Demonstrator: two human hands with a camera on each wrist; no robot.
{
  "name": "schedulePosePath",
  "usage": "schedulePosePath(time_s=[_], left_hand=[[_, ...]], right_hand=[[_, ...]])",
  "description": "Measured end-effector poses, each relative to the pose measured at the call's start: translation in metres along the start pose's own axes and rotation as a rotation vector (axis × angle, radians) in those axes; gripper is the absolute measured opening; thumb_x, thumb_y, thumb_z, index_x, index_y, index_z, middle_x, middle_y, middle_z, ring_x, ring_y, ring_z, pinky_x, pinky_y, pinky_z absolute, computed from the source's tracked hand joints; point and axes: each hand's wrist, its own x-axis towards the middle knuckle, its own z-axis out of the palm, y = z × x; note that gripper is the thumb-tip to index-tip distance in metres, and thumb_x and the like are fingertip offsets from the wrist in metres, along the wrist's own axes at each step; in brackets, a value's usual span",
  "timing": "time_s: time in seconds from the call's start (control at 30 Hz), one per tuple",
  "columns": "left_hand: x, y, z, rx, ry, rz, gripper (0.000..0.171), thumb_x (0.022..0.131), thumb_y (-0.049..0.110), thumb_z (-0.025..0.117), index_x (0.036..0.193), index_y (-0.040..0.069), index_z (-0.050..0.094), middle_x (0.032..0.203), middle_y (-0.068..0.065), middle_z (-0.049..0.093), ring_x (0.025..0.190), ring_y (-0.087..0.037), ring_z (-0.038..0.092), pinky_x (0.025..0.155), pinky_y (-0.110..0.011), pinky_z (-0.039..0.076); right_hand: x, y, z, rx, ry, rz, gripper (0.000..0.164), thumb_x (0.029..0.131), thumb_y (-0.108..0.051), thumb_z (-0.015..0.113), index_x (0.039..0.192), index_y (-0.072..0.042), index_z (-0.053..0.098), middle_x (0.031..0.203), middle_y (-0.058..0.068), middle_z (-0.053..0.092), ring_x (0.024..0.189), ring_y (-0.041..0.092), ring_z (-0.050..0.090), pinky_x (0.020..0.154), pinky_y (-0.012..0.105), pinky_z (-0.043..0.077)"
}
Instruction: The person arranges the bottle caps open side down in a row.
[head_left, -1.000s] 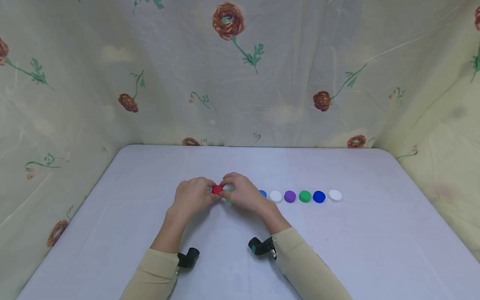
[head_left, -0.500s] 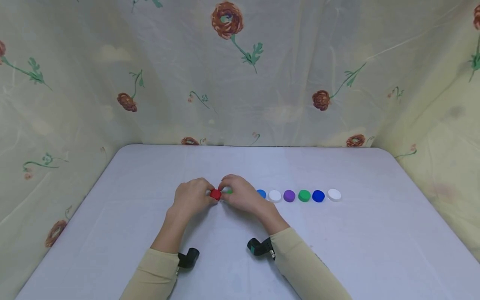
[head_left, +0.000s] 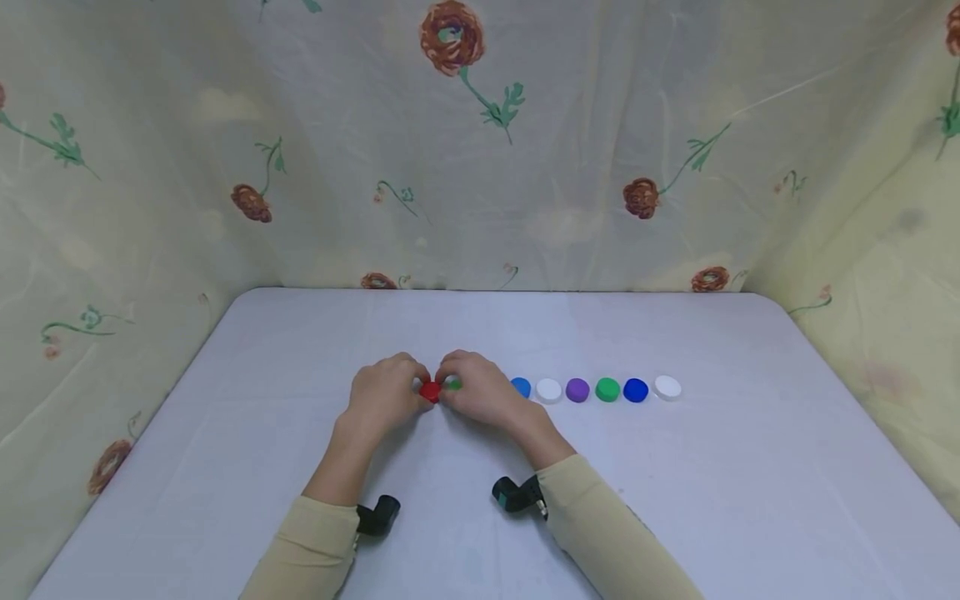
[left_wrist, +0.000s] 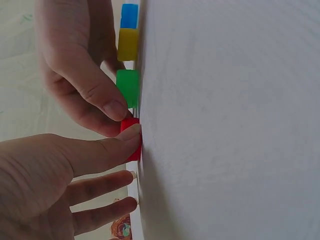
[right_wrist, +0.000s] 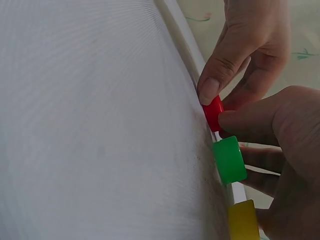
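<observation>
A small round red bottle cap (head_left: 430,392) sits at the left end of a row, low at the tabletop. My left hand (head_left: 384,392) pinches it, thumb on the near side and a finger beyond. From the other side, the thumb and fingertips of my right hand (head_left: 480,387) grip its right edge. In the right wrist view the red cap (right_wrist: 213,114) shows between both thumbs. A green cap (left_wrist: 128,88) stands just beside it, partly behind my right hand in the head view. Farther along is a yellow cap (right_wrist: 243,220), hidden from the head view by that hand.
The row runs on to the right with a light blue cap (head_left: 521,387), a white cap (head_left: 548,391), a purple cap (head_left: 577,390), another green cap (head_left: 607,389), a dark blue cap (head_left: 636,390) and a second white cap (head_left: 667,387). Floral curtains surround the white table (head_left: 720,467).
The red cap has come slightly nearer to me and lower, to the table, with both hands on it. More of the green cap beside it came into sight, then less.
</observation>
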Motion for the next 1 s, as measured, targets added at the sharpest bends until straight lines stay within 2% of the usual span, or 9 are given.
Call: schedulePosePath(time_s=[0.17,0.37,0.57,0.7,0.83,1.0], left_hand=[[0.000,0.000,0.000,-0.014,-0.013,-0.007,0.027,0.080,0.027,0.084,0.104,0.017,0.077,0.115,-0.006,0.070,0.106,-0.026,0.067,0.079,-0.043,0.055],[0.000,-0.002,-0.001,-0.051,-0.038,-0.016,0.029,0.080,0.026,0.083,0.107,0.017,0.076,0.119,-0.007,0.069,0.111,-0.027,0.065,0.085,-0.046,0.055],[0.000,-0.001,-0.003,-0.101,-0.075,-0.030,0.037,0.081,0.029,0.082,0.116,0.017,0.074,0.126,-0.007,0.067,0.119,-0.028,0.062,0.093,-0.048,0.053],[0.001,-0.002,-0.004,-0.135,-0.094,-0.033,0.042,0.085,0.036,0.078,0.122,0.018,0.071,0.130,-0.006,0.067,0.125,-0.026,0.059,0.099,-0.049,0.051],[0.001,-0.005,-0.005,-0.134,-0.062,-0.034,0.042,0.090,0.040,0.071,0.126,0.019,0.069,0.133,-0.007,0.065,0.128,-0.028,0.058,0.102,-0.051,0.048],[-0.001,-0.009,-0.007,-0.076,0.046,-0.011,0.046,0.093,0.040,0.068,0.133,0.018,0.064,0.140,-0.011,0.060,0.133,-0.032,0.053,0.107,-0.057,0.043]], right_hand=[[0.000,0.001,0.001,-0.016,0.010,-0.015,0.021,0.091,-0.011,0.064,0.109,-0.010,0.074,0.132,0.007,0.064,0.127,0.026,0.057,0.109,0.042,0.046],[0.001,0.003,0.003,-0.014,0.005,-0.009,0.021,0.092,-0.014,0.062,0.110,-0.011,0.074,0.134,0.007,0.063,0.128,0.026,0.056,0.109,0.043,0.046],[-0.001,0.004,0.000,-0.036,0.018,0.014,0.027,0.095,-0.019,0.061,0.120,-0.012,0.069,0.135,0.005,0.061,0.131,0.023,0.054,0.111,0.041,0.045],[-0.006,0.006,-0.005,-0.056,0.070,0.017,0.031,0.096,-0.022,0.062,0.126,-0.013,0.066,0.137,0.005,0.060,0.133,0.023,0.053,0.113,0.042,0.042],[-0.011,0.012,-0.012,-0.062,0.124,0.013,0.034,0.097,-0.025,0.062,0.129,-0.014,0.065,0.138,0.005,0.060,0.133,0.024,0.052,0.114,0.043,0.041],[-0.018,0.020,-0.022,-0.076,0.136,0.055,0.039,0.098,-0.029,0.058,0.135,-0.016,0.061,0.142,0.004,0.058,0.136,0.025,0.050,0.115,0.044,0.039]])
